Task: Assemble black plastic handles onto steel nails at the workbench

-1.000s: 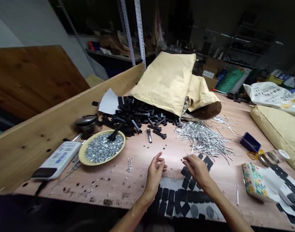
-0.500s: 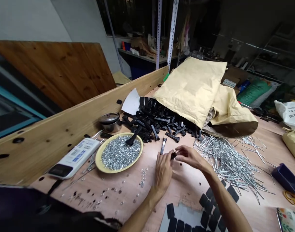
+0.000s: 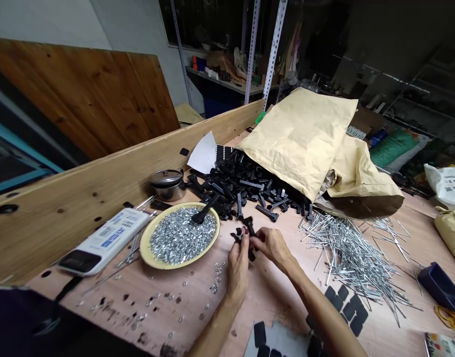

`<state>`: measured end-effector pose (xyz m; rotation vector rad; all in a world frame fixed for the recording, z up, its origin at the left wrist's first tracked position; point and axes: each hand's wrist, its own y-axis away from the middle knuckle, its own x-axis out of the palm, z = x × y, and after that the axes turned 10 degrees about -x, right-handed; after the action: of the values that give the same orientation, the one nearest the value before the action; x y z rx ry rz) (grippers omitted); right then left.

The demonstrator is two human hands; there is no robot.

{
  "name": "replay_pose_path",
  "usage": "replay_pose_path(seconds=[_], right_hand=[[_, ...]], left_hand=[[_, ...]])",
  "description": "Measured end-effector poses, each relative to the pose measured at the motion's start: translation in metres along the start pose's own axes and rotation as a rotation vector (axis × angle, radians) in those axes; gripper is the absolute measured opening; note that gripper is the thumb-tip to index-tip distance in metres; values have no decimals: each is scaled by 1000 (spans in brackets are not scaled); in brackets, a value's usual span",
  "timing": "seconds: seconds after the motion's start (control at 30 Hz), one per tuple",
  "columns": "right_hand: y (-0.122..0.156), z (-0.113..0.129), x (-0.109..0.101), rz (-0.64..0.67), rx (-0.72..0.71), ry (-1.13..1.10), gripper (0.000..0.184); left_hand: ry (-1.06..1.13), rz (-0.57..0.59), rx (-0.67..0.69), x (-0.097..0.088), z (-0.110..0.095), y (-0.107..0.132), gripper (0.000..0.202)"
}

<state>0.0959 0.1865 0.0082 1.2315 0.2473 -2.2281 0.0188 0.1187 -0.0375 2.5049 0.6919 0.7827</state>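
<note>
My left hand (image 3: 237,258) and my right hand (image 3: 271,245) meet over the wooden table (image 3: 197,297), both closed on a black plastic clip (image 3: 245,233) held between the fingertips. Just beyond them lies a heap of black plastic clips (image 3: 242,187) spilling from under a tan paper sack (image 3: 305,139). A yellow dish of small silver nuts (image 3: 178,235) stands left of my hands, with a black clip lying in it. A spread of thin metal pins (image 3: 357,253) lies to the right.
A white device (image 3: 100,242) and a small steel pot (image 3: 166,184) sit at the left by the raised wooden board (image 3: 100,183). Black pads on a sheet (image 3: 346,310) lie near the front. A blue tray (image 3: 445,287) is at the right. Loose nuts (image 3: 216,277) dot the table.
My hands left the black pads and moved forward to the clip heap. They closed together on a black clip, now raised a little. The camera swung left and nearer.
</note>
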Motion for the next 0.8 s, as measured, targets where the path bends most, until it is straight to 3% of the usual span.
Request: replay_pose_path(seconds=[0.07, 0.1, 0.23, 0.3, 0.4, 0.47, 0.53, 0.63, 0.7, 0.8], right_hand=[[2, -9, -10, 148, -139, -132, 15], [-2, -13, -13, 134, -157, -132, 15], [-40, -19, -8, -202, -45, 335, 21], [-56, -18, 1, -208, -24, 505, 28], [-62, -20, 10, -226, -49, 541, 42], [-51, -26, 12, -326, -134, 514, 40], [-31, -34, 12, -476, -291, 413, 28], [5, -42, 11, -632, -505, 200, 14], [25, -44, 10, -616, -573, 102, 14], [33, -48, 4, -428, -639, 107, 16]], left_hand=[[79, 52, -90, 3, 0, -2, 40], [141, 62, -117, 4, 1, -3, 41], [253, 9, -37, 5, 1, -8, 40], [261, 39, -35, 5, -2, -7, 39], [325, 126, -195, 6, -6, -6, 38], [373, 171, -344, 8, -8, -5, 28], [410, 221, -461, 10, -7, -5, 18], [473, 285, -509, 12, -4, -4, 14], [513, 285, -471, 13, -2, -5, 16], [550, 240, -397, 12, -2, -6, 22]])
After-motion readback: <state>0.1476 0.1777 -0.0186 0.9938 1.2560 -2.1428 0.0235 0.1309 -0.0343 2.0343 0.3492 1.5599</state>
